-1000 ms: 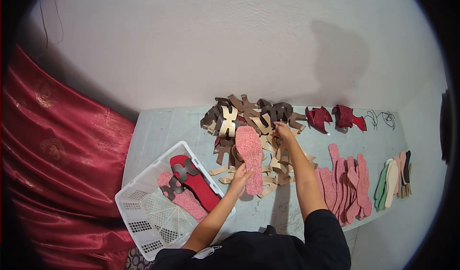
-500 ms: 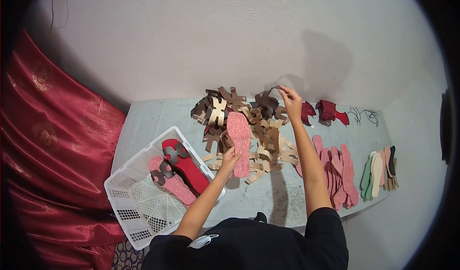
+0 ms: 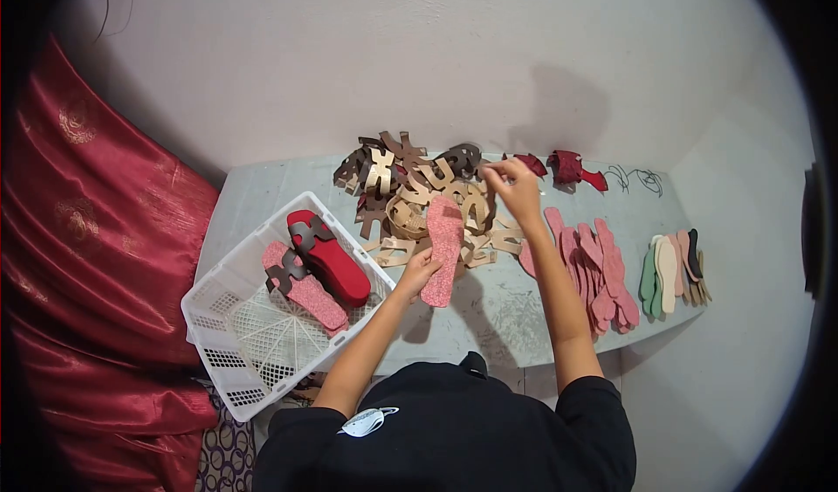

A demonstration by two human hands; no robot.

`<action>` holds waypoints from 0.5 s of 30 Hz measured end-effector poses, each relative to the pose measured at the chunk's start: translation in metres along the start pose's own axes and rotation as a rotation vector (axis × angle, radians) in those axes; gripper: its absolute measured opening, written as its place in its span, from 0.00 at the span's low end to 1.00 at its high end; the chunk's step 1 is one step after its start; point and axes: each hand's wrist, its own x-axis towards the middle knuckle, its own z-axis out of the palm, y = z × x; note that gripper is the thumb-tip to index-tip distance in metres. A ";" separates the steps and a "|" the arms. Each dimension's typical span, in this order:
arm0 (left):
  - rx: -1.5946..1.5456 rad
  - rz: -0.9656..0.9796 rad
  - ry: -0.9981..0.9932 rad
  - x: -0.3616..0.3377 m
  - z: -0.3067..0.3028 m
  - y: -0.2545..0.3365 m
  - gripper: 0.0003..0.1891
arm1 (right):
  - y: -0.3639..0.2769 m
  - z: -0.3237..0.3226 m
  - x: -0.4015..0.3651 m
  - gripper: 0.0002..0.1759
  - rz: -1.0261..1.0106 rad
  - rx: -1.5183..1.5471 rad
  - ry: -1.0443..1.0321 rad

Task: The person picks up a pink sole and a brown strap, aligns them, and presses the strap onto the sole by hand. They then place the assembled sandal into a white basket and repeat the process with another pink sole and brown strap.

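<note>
My left hand [image 3: 420,274] is closed around the lower left edge of a pink speckled insole [image 3: 446,256], held upright over the table. My right hand [image 3: 515,186] is raised, thumb and fingers pinched on a thin dark strip [image 3: 490,202] that hangs down beside the insole; its far end is hard to make out. Behind the insole spreads a heap of tan straps [image 3: 406,219]. Dark brown straps [image 3: 403,150] lie at the back of that heap.
A white plastic basket [image 3: 209,317] on the left holds a red sole [image 3: 336,269] and a pink insole [image 3: 314,300], both with dark straps. Pink insoles [image 3: 602,274] and green ones [image 3: 653,287] lie right. Dark red pieces [image 3: 567,169] and black cords [image 3: 646,179] lie behind.
My right hand has come down and inward, closer to the insole, with the dark strip. My left hand still holds the pink insole. The whole view has shifted slightly.
</note>
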 end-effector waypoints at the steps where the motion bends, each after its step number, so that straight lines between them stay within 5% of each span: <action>1: -0.007 -0.040 -0.036 -0.003 0.003 -0.001 0.16 | -0.007 0.005 -0.008 0.11 0.011 0.040 -0.028; 5: 0.029 -0.070 -0.100 -0.021 0.019 -0.003 0.16 | -0.023 0.030 -0.047 0.15 0.137 0.298 -0.432; 8: -0.118 -0.006 -0.180 -0.031 0.018 -0.009 0.17 | -0.020 0.028 -0.065 0.16 0.043 0.416 -0.385; 10: -0.168 -0.002 -0.178 -0.044 0.024 0.004 0.19 | -0.024 0.008 -0.072 0.15 0.177 0.540 -0.360; 12: -0.234 0.005 -0.148 -0.052 0.021 0.009 0.20 | -0.015 -0.004 -0.080 0.15 0.341 0.766 -0.077; 15: -0.227 0.035 -0.139 -0.061 0.019 0.015 0.20 | 0.014 -0.007 -0.104 0.14 0.416 0.646 -0.035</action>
